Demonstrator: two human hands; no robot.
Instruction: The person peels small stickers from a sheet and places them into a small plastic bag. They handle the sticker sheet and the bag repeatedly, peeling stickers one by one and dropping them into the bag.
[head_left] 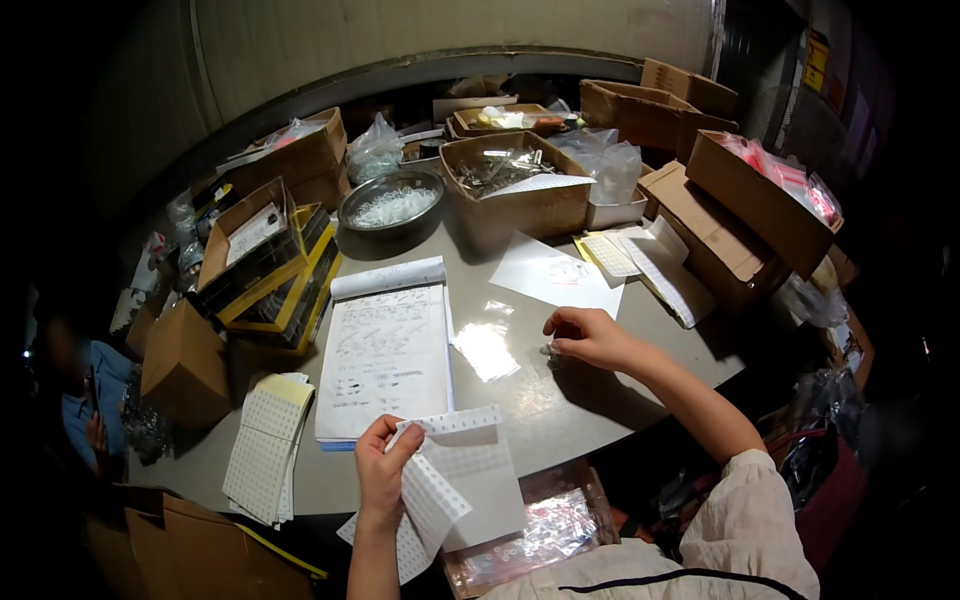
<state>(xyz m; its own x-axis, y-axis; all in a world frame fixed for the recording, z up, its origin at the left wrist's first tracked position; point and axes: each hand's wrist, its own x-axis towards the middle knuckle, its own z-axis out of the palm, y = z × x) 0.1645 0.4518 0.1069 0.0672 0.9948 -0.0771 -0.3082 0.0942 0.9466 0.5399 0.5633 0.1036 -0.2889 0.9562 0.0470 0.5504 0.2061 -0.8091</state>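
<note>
My left hand is closed on white label sheets with rows of small printed marks; one sheet is folded over, and a paler backing hangs to its right. My right hand is above the table, thumb and fingertips pinched together. Something small and shiny shows at those fingertips, too small to name. Left of that hand, clear plastic bags lie flat and reflect the light. An open pad of printed pages lies between my hands and the left side of the table.
A stack of label sheets lies at the table's left edge. Further back are a round bowl of small clear pieces and a carton of metal parts. An open box of plastic bags sits below the front edge. Another person is at far left.
</note>
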